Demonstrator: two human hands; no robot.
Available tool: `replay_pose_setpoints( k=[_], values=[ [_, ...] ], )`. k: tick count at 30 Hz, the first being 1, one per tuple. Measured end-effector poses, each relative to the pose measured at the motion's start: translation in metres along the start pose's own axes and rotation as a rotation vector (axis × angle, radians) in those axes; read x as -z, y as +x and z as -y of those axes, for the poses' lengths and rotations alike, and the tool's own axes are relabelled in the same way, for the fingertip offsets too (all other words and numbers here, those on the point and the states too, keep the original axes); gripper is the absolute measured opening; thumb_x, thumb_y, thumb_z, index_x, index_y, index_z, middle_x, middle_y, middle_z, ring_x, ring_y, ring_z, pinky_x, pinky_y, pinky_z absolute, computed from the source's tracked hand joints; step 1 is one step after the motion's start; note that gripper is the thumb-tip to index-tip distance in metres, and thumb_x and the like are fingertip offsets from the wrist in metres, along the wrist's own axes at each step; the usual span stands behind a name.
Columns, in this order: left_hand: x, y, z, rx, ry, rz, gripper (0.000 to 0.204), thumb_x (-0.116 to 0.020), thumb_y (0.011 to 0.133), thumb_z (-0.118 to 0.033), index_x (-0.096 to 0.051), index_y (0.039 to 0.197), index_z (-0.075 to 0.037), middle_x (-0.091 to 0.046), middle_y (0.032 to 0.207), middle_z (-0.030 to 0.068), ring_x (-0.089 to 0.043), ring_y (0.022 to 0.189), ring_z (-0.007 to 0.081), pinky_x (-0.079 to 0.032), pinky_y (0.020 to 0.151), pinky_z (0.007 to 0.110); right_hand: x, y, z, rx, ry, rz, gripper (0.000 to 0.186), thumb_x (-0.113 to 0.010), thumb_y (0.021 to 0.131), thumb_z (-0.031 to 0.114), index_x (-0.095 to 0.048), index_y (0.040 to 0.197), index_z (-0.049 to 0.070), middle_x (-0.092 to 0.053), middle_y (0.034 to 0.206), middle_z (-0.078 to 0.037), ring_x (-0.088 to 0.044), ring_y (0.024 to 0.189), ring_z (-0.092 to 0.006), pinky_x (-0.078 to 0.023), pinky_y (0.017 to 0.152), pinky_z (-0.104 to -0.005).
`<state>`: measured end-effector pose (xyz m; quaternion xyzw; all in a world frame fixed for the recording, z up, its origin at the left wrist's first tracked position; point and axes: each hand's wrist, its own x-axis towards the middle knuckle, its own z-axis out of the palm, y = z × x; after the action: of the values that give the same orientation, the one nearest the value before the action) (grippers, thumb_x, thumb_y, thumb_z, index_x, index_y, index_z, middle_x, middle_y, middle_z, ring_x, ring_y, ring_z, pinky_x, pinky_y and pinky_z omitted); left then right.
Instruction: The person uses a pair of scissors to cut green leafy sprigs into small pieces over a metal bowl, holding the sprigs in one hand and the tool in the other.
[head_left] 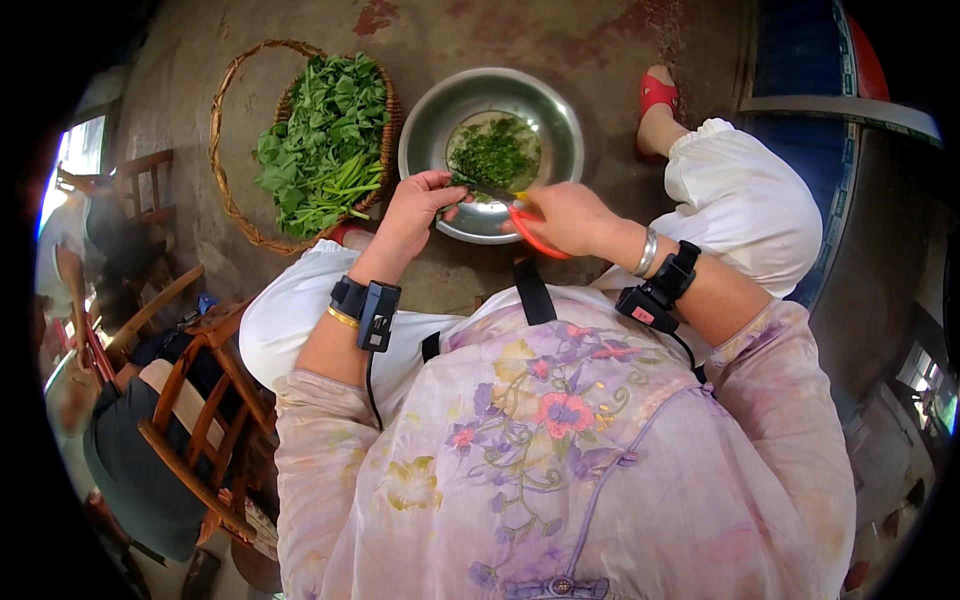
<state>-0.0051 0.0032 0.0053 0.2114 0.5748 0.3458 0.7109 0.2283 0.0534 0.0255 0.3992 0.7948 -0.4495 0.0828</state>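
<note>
Over the near part of a steel bowl [425, 120], my left hand [425, 210] has its fingers closed on some greens [458, 186]. My right hand [565, 215] grips orange-handled scissors [535, 235], whose blades reach leftward to the fingers of my left hand. Below them, chopped dark-green leaves [498, 145] lie in the middle of the bowl. To the bowl's left stands a woven basket [391, 115] with a tall looped handle, heaped with leafy green stalks [330, 135].
Wooden chairs [205, 390] stand at the left, with another person [70, 270] beyond them. My bent legs in white trousers flank the bowl, a red sandal [658, 92] at the right. A blue surface with a metal bar [820, 104] lines the right side.
</note>
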Motion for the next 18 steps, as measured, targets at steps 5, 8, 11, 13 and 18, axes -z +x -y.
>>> replay_pose_setpoints(
  k=[5,8,11,13,18],
  values=[
    [0.004,0.001,0.002,0.058,-0.038,0.027,0.007,-0.061,0.085,-0.007,-0.06,0.09,-0.002,-0.065,0.08,0.0067,-0.051,0.06,0.0093,-0.04,0.057,0.023,-0.004,0.002,-0.004,0.028,-0.029,-0.042,0.062,-0.058,0.08,0.06,-0.062,0.065,-0.001,-0.06,0.063,-0.021,-0.061,0.066,-0.0376,-0.048,0.062,-0.044],
    [0.0,-0.001,0.0,0.091,-0.124,-0.027,0.009,-0.059,0.088,-0.01,-0.06,0.092,-0.002,-0.064,0.081,0.0054,-0.05,0.059,0.0087,-0.04,0.057,0.023,-0.004,0.004,-0.008,0.042,-0.082,-0.025,0.053,-0.059,0.081,0.054,-0.062,0.07,0.002,-0.06,0.066,-0.02,-0.061,0.067,-0.0375,-0.048,0.061,-0.0438],
    [0.004,0.0,0.004,0.059,-0.068,0.003,0.011,-0.058,0.089,-0.011,-0.06,0.095,-0.001,-0.063,0.083,0.0044,-0.051,0.061,0.0083,-0.041,0.058,0.023,-0.005,0.005,-0.011,0.063,-0.104,-0.101,0.053,-0.059,0.082,0.054,-0.063,0.069,0.002,-0.059,0.064,-0.019,-0.061,0.065,-0.0374,-0.048,0.06,-0.0436],
    [0.005,0.0,0.006,0.04,-0.049,-0.024,0.012,-0.057,0.09,-0.011,-0.06,0.097,-0.001,-0.063,0.084,0.0038,-0.052,0.062,0.0084,-0.041,0.058,0.023,-0.001,0.004,-0.008,0.023,-0.071,-0.08,0.057,-0.058,0.081,0.057,-0.063,0.071,0.001,-0.061,0.066,-0.02,-0.062,0.067,-0.0372,-0.049,0.062,-0.0434],
    [0.002,-0.002,0.002,0.001,-0.176,-0.029,0.014,-0.056,0.09,-0.01,-0.058,0.103,-0.004,-0.062,0.087,0.0048,-0.055,0.065,0.0097,-0.043,0.06,0.023,-0.004,0.002,-0.007,-0.038,0.054,-0.036,0.065,-0.055,0.08,0.063,-0.062,0.083,-0.001,-0.064,0.078,-0.021,-0.063,0.076,-0.0367,-0.05,0.07,-0.0427]
  ],
)
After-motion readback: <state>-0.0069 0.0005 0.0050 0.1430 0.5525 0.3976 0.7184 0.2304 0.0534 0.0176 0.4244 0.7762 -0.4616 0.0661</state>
